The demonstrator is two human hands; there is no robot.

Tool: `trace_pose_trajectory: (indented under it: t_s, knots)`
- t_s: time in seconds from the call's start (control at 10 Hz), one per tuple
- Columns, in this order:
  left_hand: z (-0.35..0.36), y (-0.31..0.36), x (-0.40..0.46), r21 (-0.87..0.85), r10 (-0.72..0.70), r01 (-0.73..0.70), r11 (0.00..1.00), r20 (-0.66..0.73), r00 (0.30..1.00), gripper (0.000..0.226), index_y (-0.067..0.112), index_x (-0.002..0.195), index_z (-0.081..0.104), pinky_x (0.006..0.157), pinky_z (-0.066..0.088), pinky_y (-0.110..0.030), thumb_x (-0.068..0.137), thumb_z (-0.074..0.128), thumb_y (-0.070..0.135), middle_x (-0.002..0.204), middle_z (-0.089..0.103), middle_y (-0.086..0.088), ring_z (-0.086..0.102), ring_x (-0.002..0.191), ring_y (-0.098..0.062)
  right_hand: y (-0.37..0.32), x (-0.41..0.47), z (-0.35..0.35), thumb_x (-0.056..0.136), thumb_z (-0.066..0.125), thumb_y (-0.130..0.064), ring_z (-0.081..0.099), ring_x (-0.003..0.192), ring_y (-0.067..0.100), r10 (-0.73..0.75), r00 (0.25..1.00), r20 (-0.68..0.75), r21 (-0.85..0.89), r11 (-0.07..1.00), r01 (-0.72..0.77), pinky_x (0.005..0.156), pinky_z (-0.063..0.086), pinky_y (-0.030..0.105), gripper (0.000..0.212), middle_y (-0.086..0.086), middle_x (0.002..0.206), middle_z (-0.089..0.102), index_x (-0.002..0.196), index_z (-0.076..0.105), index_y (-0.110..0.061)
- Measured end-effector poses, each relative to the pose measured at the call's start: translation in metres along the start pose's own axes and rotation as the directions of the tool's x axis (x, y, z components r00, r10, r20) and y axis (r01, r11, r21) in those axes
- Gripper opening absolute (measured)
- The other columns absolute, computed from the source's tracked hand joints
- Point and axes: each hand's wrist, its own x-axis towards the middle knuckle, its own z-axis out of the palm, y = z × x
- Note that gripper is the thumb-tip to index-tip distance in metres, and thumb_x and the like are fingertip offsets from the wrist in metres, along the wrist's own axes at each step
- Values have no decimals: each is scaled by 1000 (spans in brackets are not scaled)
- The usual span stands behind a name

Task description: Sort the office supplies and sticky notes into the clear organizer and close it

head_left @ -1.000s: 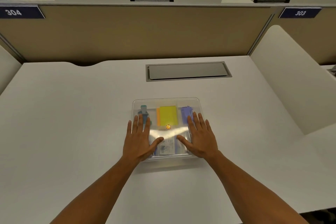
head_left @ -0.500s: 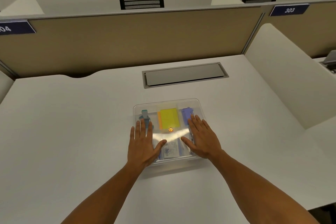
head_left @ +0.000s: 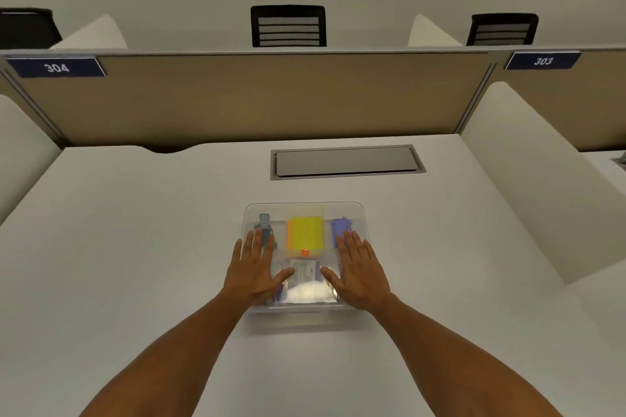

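Left hand (head_left: 254,271) & right hand (head_left: 361,272) lie flat, fingers straight, gripping nothing, pressing lid of clear organizer (head_left: 305,210) on desk (head_left: 135,247).

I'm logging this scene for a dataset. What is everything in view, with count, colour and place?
Organizer: one, clear, lid on, desk centre.
Sticky notes: one stack, yellow over orange, middle far compartment.
Teal item: one, far left compartment; kind unclear.
Purple item: one, far right compartment; kind unclear.
Packet: one, white and blue, near compartment.
Desk: one, white.
Cable hatch: one, grey, behind organizer.
Partition: one, tan.
Number plates: two, navy.
Chairs: three, black, beyond partition.
Left hand: flat on lid.
Right hand: flat on lid.
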Motion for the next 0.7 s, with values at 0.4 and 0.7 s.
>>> trace_pose_trajectory:
  t_s: [0.4,0.7]
  knots:
    - [-28,14,-1,-31,-74,75,997,37,997,121,18,151,-14,119,-5,-45,57,-10,94,160,-17,-5,-13,148,-25,1,4,-9,92,14,-75,-15,150,16,-33,999,15,51,998,32,121,-8,34,87,2,163,-15,149,-23,-21]
    - [-80,20,15,-3,-57,57,998,-84,995,118,23,152,-11,120,-4,-45,59,-4,96,160,-14,-6,-15,147,-27,0,21,-63,81,21,-84,-10,151,18,-57,998,18,100,993,55,117,-7,29,107,3,163,-14,155,-11,-14]
